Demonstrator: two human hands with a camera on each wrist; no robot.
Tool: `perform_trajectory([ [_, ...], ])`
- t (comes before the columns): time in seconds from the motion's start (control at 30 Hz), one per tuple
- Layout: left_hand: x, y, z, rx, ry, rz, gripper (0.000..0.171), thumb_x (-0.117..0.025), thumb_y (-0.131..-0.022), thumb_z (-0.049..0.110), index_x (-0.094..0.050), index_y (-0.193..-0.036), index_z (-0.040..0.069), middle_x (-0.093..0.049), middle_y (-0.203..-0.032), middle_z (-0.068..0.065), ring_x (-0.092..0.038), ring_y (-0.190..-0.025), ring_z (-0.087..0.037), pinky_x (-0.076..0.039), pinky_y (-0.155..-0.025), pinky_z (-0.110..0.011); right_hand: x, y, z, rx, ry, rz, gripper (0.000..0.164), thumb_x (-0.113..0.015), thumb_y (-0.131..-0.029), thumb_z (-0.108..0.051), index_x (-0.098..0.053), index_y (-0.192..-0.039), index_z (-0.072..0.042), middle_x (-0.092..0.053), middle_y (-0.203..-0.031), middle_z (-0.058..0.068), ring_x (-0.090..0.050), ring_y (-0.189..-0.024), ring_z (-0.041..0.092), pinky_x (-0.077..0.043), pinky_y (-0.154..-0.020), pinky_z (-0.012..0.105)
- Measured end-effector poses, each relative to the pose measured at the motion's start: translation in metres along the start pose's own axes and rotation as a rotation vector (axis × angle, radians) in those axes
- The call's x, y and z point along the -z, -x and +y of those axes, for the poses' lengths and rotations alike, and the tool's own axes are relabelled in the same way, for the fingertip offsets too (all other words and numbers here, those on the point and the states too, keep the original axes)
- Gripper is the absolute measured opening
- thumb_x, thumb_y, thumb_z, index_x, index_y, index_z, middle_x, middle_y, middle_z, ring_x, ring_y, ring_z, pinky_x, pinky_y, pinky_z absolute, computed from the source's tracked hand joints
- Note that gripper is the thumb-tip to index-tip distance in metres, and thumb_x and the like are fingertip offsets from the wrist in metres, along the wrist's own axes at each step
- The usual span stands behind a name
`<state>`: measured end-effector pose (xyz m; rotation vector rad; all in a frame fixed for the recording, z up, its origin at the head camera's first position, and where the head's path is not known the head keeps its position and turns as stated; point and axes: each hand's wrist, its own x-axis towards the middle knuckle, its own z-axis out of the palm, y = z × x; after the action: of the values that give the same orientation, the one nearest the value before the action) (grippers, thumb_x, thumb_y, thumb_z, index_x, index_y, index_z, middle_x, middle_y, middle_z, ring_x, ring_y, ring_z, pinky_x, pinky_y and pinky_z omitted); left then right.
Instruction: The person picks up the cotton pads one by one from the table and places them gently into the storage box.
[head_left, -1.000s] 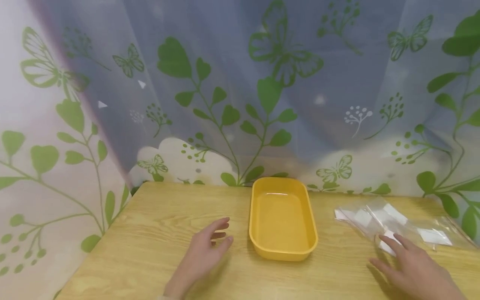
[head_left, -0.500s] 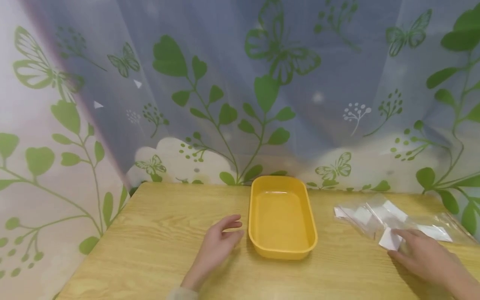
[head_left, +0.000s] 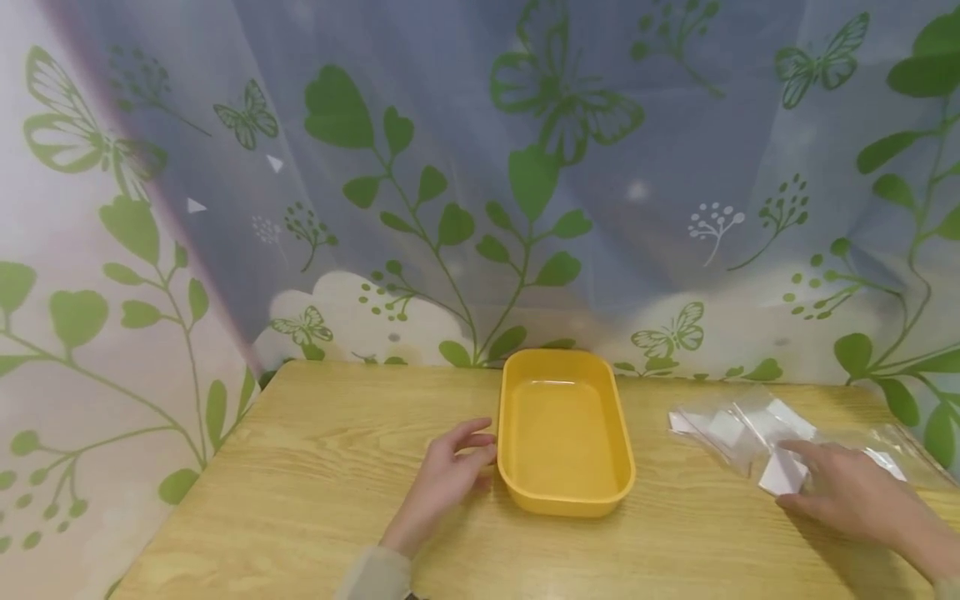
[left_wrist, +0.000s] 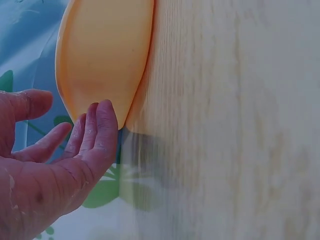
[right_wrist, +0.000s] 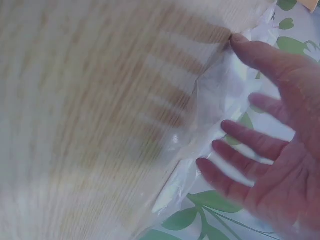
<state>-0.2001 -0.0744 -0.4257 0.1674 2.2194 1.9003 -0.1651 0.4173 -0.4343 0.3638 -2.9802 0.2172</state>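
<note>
A yellow rectangular tray (head_left: 566, 505) stands in the middle of the table. My left hand (head_left: 446, 471) is beside its left wall, fingertips right at the side and fingers loosely bent. In the left wrist view, those fingers (left_wrist: 105, 127) overlap the tray's end. Over to the right, my right hand (head_left: 851, 492) reaches over several clear plastic bags (head_left: 750, 425) with white pieces inside. Its thumb and index finger lie around a white piece (head_left: 783, 473) at the near edge. The right wrist view shows the fingers (right_wrist: 255, 140) spread apart above the bags, thumb tip down at the bag edge.
The wooden table (head_left: 337, 433) runs back to a curtain (head_left: 420, 250) with green leaves and butterflies. Another printed cloth (head_left: 97, 375) hangs along the left side. A further clear bag (head_left: 911, 454) lies partly behind the right hand.
My left hand has moved right, up to the tray's side. The right hand has shifted slightly right and come down to the white piece in the bags, thumb and index drawing nearer it.
</note>
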Motion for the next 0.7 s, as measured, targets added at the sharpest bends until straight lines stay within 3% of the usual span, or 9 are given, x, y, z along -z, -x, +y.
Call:
perform_trajectory([
  [0.1, -0.002, -0.003, 0.002, 0.002, 0.013, -0.005, 0.052, -0.061, -0.099, 0.019, -0.051, -0.148, 0.006, -0.059, -0.138, -0.020, -0.069, -0.109, -0.023, -0.062, -0.086, -0.039, 0.002, -0.004, 0.002, 0.002, -0.046, -0.023, 0.068, -0.089, -0.073, -0.033, -0.065, -0.124, 0.005, -0.072, -0.106, 0.028, -0.070, -0.089, 0.039, -0.057, -0.074, 0.055],
  [0.2, -0.003, -0.005, 0.002, 0.004, 0.011, -0.009, 0.050, -0.061, -0.099, 0.018, -0.053, -0.147, 0.007, -0.059, -0.138, -0.021, -0.069, -0.105, -0.021, -0.062, -0.084, -0.039, 0.000, -0.007, 0.003, 0.000, -0.072, -0.040, 0.063, -0.088, -0.073, -0.032, -0.067, -0.121, 0.002, -0.074, -0.102, 0.023, -0.071, -0.085, 0.032, -0.058, -0.070, 0.051],
  [0.47, -0.004, -0.010, 0.002, 0.016, 0.004, 0.006, 0.048, -0.061, -0.099, 0.019, -0.055, -0.145, 0.009, -0.060, -0.135, -0.019, -0.068, -0.096, -0.017, -0.062, -0.082, -0.037, -0.006, -0.009, 0.005, 0.003, -0.074, -0.005, 0.053, -0.090, -0.068, -0.031, -0.071, -0.111, -0.005, -0.075, -0.094, 0.017, -0.069, -0.080, 0.026, -0.055, -0.067, 0.043],
  [0.7, -0.006, -0.011, 0.003, 0.039, 0.021, 0.020, 0.048, -0.061, -0.098, 0.020, -0.056, -0.144, 0.007, -0.061, -0.128, -0.015, -0.065, -0.091, -0.015, -0.062, -0.080, -0.036, -0.002, -0.009, 0.000, 0.005, -0.060, -0.005, 0.054, -0.090, -0.067, -0.030, -0.072, -0.111, -0.005, -0.075, -0.092, 0.013, -0.066, -0.077, 0.020, -0.051, -0.062, 0.034],
])
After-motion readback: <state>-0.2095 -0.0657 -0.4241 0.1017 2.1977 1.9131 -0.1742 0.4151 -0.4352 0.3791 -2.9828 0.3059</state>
